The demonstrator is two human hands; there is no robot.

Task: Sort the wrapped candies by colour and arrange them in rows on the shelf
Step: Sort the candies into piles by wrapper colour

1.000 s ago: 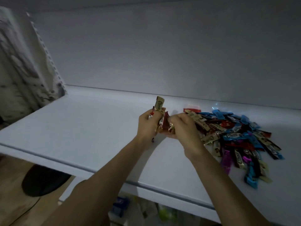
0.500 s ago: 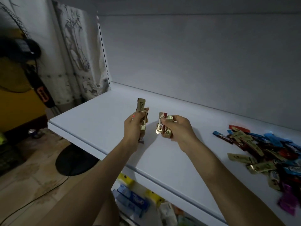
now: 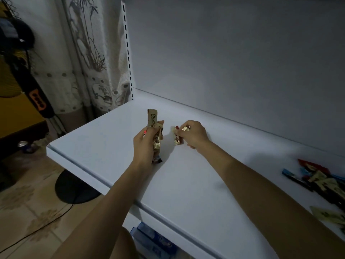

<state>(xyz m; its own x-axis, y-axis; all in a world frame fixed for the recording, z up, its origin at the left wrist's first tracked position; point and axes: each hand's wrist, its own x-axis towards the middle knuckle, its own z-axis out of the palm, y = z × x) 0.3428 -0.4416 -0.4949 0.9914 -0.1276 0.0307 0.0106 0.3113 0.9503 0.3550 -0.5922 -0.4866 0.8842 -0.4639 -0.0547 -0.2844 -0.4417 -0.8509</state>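
The left hand (image 3: 146, 146) is curled round a small bundle of gold candies (image 3: 151, 117), one of them standing up above the thumb. The right hand (image 3: 196, 135) pinches a second clutch (image 3: 177, 140) of gold wrappers with a dark red end showing among them, low over the left part of the white shelf (image 3: 104, 143); I cannot tell whether that clutch touches the shelf. The two hands are near each other but apart. The unsorted pile (image 3: 317, 180) of blue, red and gold candies lies well apart, at the right edge of the view. The candies are probably very light, in thin crinkly foil that slides on itself, so a loose bundle may fan out or shed a piece. The filled middle looks the firm part to pinch, while the flat crimped ends would bend. Laying them down one at a time, flat and side by side, seems the safer way to begin a row
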